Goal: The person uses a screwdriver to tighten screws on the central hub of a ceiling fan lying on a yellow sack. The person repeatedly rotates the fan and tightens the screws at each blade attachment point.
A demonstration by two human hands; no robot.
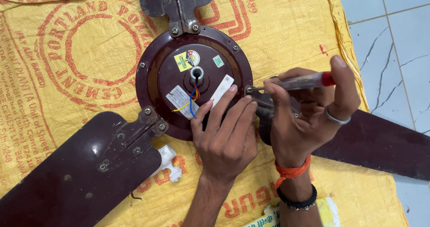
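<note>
A dark maroon fan blade (67, 177) lies at left on a yellow woven sack (286, 25) spread over the floor. The ceiling fan motor (156, 70) sits at centre. The left hand (226, 137) rests flat on its housing, grip open, holding nothing. The right hand (304, 115) has its grip closed around a screwdriver (300, 82), whose tip meets a screw at the motor's rim.

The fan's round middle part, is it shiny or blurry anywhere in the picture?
In the head view, the fan motor housing shows soft glare along its dark rim, and the lower-left blade has a pale sheen. The picture is mostly sharp. The right hand holding the screwdriver and the left hand cast only faint shadows.
</note>
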